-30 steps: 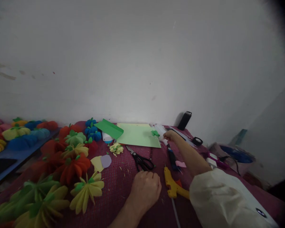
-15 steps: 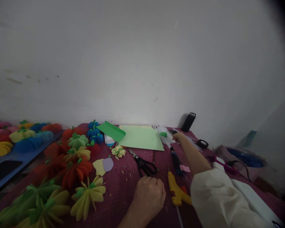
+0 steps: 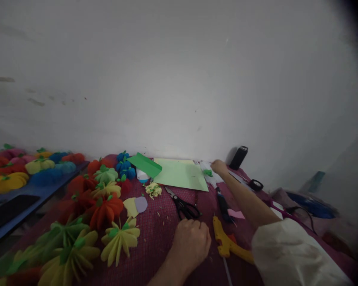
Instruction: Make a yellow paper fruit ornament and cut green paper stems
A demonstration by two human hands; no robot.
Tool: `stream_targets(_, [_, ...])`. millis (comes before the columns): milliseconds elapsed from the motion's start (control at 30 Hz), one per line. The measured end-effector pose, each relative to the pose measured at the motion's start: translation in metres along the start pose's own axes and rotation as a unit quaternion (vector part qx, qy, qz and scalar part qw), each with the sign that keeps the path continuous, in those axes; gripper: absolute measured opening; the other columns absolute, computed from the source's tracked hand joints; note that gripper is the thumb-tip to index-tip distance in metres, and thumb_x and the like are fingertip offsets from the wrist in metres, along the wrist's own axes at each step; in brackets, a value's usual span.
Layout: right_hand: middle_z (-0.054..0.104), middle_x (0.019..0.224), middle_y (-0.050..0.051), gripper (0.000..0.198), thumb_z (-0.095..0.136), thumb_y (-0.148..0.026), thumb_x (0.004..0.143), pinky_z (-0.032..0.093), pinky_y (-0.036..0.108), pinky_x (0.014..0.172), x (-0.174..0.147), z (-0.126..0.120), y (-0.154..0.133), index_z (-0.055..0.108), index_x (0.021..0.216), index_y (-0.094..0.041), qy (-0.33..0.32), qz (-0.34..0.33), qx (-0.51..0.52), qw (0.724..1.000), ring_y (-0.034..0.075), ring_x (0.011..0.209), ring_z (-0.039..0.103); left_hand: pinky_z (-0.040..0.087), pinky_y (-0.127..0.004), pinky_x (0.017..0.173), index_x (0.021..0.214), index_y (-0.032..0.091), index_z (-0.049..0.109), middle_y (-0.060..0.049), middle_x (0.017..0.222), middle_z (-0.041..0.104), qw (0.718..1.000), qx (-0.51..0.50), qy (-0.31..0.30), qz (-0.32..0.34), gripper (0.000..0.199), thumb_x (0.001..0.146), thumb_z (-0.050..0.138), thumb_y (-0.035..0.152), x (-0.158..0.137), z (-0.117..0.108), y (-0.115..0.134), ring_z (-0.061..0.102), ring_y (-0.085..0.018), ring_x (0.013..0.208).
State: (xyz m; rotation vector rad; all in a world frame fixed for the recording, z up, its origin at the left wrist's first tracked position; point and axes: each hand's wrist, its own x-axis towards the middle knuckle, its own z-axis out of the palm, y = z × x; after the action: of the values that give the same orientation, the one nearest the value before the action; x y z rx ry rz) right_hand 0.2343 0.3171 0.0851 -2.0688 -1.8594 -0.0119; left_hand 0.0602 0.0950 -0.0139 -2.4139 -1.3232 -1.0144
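Observation:
My left hand (image 3: pixel 192 240) is curled into a fist low over the table, just below the handles of black scissors (image 3: pixel 186 208). Its fingertips are tucked under, so what it may hold is hidden. My right arm stretches to the far side of the table, where my right hand (image 3: pixel 218 167) is closed at a clear plastic bag (image 3: pixel 212 178) with a bit of green in it. Its fingers are too small and turned away to show any object. A yellow glue gun (image 3: pixel 226 242) and a dark-handled tool (image 3: pixel 223 204) lie between my arms.
Pumpkin-like paper or felt pieces, such as a yellow one (image 3: pixel 121 240), crowd the left. Pale green sheets (image 3: pixel 181 174) and a folded green sheet (image 3: pixel 146 165) lie by the wall. A black cylinder (image 3: pixel 238 157) and a roll of tape (image 3: pixel 255 184) stand at right.
My right hand has moved a little left, off a dark object and to the plastic bag. My left hand stays in a fist. The view has shifted slightly left.

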Motion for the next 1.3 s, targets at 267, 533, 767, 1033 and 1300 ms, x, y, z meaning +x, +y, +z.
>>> stream_targets(267, [0.059,0.110,0.006,0.025,0.052,-0.030,0.089,0.050,0.038,0.078,-0.024,0.050,-0.115,0.056,0.109,-0.016,-0.140,-0.271,0.100,0.947,0.019,0.092,0.059,0.039,-0.029,0.056,0.063,0.020,0.053,0.000,0.058,0.058,0.997,-0.005,0.065,-0.044,0.014,0.077,0.052,0.016,0.003,-0.005,-0.005,0.055,-0.016,0.056])
stream_targets(533, [0.055,0.118,0.008,0.026,0.052,-0.030,0.089,0.048,0.042,0.083,-0.025,0.106,-0.153,0.055,0.112,-0.018,-0.158,-0.328,0.134,0.921,0.020,0.099,0.056,0.035,-0.031,0.054,0.063,0.021,0.050,0.001,0.057,0.055,0.990,-0.024,0.117,-0.070,0.017,0.079,0.049,0.018,0.005,-0.011,-0.006,0.053,-0.016,0.055])
stream_targets(767, [0.055,0.116,0.007,0.026,0.051,-0.030,0.089,0.049,0.040,0.081,-0.013,0.119,-0.152,0.055,0.112,-0.018,-0.146,-0.268,0.236,0.923,0.020,0.096,0.057,0.035,-0.032,0.055,0.064,0.021,0.050,0.001,0.058,0.055,0.994,-0.016,0.093,-0.063,0.016,0.079,0.050,0.019,0.003,-0.006,-0.004,0.052,-0.017,0.055])
stream_targets(1033, [0.061,0.098,0.004,0.023,0.053,-0.030,0.087,0.051,0.033,0.069,-0.024,0.046,-0.112,0.057,0.104,-0.014,-0.024,-0.151,0.423,0.893,0.016,0.080,0.060,0.036,-0.029,0.056,0.065,0.019,0.055,-0.003,0.059,0.058,0.990,-0.068,0.061,-0.105,0.018,0.080,0.047,0.016,0.006,-0.010,-0.012,0.056,-0.018,0.058])
stream_targets(1300, [0.058,0.075,-0.003,0.047,0.067,-0.029,0.065,0.045,0.026,0.063,-0.106,-0.029,-0.046,0.052,0.109,-0.021,0.050,-0.146,0.549,0.821,0.013,0.066,0.054,0.044,-0.026,0.066,0.093,0.019,0.060,-0.005,0.079,0.065,0.956,-0.226,0.078,-0.169,0.021,0.088,0.040,0.022,0.010,-0.018,-0.022,0.061,-0.016,0.072])
